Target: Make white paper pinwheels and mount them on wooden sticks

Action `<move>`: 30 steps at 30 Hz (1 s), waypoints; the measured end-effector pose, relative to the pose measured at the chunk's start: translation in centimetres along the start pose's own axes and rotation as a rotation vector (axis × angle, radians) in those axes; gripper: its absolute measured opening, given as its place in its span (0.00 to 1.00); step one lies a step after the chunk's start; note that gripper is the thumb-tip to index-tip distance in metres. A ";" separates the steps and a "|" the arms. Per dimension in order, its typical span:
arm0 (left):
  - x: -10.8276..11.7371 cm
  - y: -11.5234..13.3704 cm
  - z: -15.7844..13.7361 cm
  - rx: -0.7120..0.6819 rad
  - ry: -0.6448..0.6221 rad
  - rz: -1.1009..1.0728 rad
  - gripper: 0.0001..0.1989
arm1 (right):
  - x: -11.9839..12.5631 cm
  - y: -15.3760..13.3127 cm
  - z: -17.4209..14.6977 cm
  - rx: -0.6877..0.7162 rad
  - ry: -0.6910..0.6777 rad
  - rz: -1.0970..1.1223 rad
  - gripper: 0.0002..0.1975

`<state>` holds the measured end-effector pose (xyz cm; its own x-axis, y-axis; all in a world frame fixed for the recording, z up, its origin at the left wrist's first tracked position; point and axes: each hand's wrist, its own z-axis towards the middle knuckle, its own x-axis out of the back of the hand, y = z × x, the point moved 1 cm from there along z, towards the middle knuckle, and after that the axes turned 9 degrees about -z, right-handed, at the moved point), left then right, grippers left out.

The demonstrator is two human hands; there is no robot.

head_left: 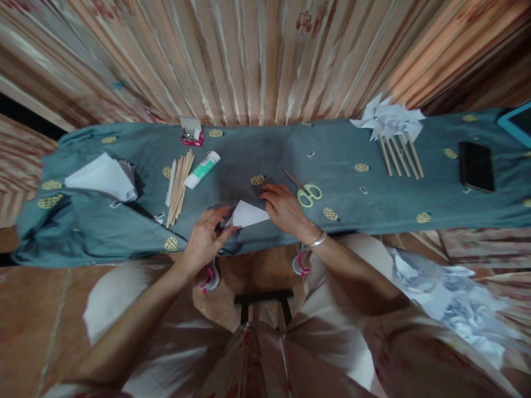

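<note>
A folded piece of white paper (248, 214), roughly kite-shaped, lies between my two hands near the table's front edge. My left hand (206, 235) pinches its left corner between thumb and fingers. At the paper's right tip, my right hand (284, 210) has its fingers bent over the point, and the fingertips are partly hidden. Scissors with pale green handles (309, 195) lie just beyond my right hand. To the left rest a glue stick (202, 169) and a bundle of thin wooden sticks (181, 188).
A stack of white paper (102, 177) sits at the left. Behind the sticks stands a small red box (192, 132) of metal bits. Paper pinwheels (390, 119) on sticks, a dark phone (476, 166) and a blue-edged tablet (516, 124) are at the right. Crumpled paper (460, 304) lies below.
</note>
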<state>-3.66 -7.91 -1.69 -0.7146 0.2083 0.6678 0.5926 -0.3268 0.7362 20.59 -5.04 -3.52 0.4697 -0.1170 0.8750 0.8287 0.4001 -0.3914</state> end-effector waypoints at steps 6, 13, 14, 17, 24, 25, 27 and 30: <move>-1.4 0.3 0.3 0.066 0.063 -0.150 0.21 | -1.0 0.8 2.2 0.064 -0.048 0.188 0.22; -1.4 0.3 0.2 0.083 0.100 -0.201 0.14 | -1.2 1.2 4.0 -0.065 0.038 0.174 0.16; -1.4 0.3 0.2 0.069 0.104 -0.206 0.13 | -1.2 1.0 4.4 -0.063 0.027 0.139 0.15; -1.6 0.5 0.2 0.016 0.101 -0.208 0.09 | -1.0 0.3 5.2 -0.055 -0.032 0.031 0.11; -2.0 1.0 0.5 -0.160 0.078 -0.123 0.09 | -1.4 -0.1 6.2 -0.118 -0.056 0.193 0.10; -2.1 1.1 0.6 -0.177 0.076 -0.105 0.09 | -1.6 -0.2 6.3 -0.112 -0.068 0.284 0.12; -2.3 1.1 0.8 -0.201 0.072 -0.078 0.09 | -1.8 -0.2 6.4 -0.091 -0.096 0.448 0.17; -2.6 1.0 0.9 -0.228 0.084 -0.059 0.09 | -1.8 -0.2 6.4 -0.091 -0.097 0.546 0.20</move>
<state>-0.87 -7.92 -2.57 -0.7796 0.1592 0.6057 0.4564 -0.5180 0.7235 17.59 0.94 -3.16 0.8112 0.1706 0.5593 0.4982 0.2991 -0.8139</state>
